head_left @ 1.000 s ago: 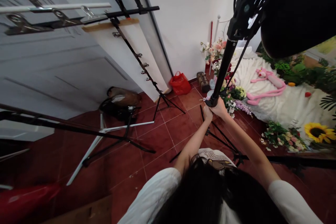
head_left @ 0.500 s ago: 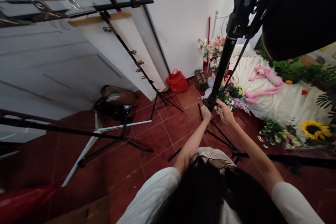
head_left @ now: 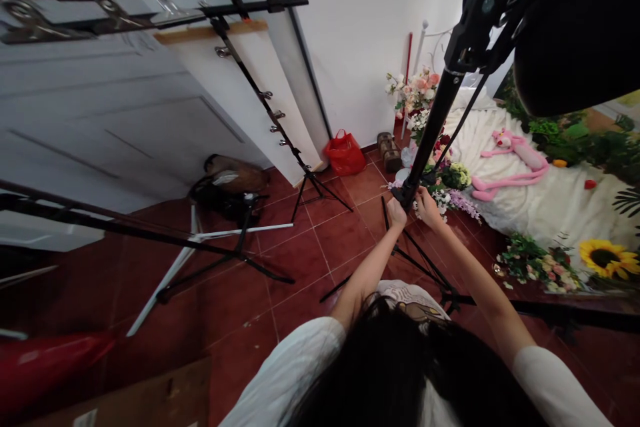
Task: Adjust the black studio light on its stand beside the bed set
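Note:
A black stand pole (head_left: 434, 127) rises at a slant in front of me, with a large dark lamp head (head_left: 575, 33) at its top right. My left hand (head_left: 397, 213) is wrapped round the pole's lower part, just under a black collar. On the pole's right side, my right hand (head_left: 428, 205) is closed with its fingers bent at the collar; the small part it grips is hidden. Below both hands the stand's dark legs (head_left: 420, 253) spread over the red tiles.
At the right, a pink plush toy (head_left: 525, 159) lies on white cloth (head_left: 540, 203) among flowers and a sunflower (head_left: 605, 259). A red bag (head_left: 345, 153) stands by the wall. Leftward are a clamped backdrop stand (head_left: 250, 73), white stand legs (head_left: 165, 290) and cardboard (head_left: 165, 390).
My right hand's fingers have closed in at the collar, where they were more spread. The view has shifted slightly, so the surroundings sit farther right. My left hand stays on the pole.

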A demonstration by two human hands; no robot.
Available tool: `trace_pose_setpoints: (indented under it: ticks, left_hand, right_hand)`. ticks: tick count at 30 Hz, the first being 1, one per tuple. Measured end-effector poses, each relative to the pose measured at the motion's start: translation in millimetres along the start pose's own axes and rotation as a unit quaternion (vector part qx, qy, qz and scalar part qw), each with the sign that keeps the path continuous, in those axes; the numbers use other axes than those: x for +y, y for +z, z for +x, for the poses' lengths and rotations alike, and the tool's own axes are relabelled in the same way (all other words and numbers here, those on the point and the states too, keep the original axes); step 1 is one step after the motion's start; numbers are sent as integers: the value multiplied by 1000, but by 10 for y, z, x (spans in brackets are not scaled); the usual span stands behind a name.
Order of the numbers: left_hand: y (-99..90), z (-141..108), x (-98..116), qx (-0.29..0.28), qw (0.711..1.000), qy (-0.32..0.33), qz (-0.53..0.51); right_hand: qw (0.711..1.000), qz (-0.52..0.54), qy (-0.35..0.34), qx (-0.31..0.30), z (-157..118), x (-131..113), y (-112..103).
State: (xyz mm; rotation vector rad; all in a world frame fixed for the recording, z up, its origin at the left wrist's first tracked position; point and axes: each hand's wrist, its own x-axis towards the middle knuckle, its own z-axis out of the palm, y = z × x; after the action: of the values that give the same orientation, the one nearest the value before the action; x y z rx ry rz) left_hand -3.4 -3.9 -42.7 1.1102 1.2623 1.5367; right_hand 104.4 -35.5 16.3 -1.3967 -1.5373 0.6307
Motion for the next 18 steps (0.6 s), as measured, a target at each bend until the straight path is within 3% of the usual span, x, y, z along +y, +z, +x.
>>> trace_pose_setpoints:
  ticks: [5,9,13,18]
  left_hand:
    - [-24,13,45,11,1000,-19,23]
    - [-46,11,98,2,998,-31,52]
    - [-44,-12,167,-2,998,-46,52]
    - [-45,-38,241,-5,997,-60,37]
  right_hand:
    - [975,193,106,3,33,57,-27]
    - [946,285,154,0,-33,37,-69]
    - [938,301,168,31,-86,-45,-11]
    - [947,240,207,54,19,-185,24]
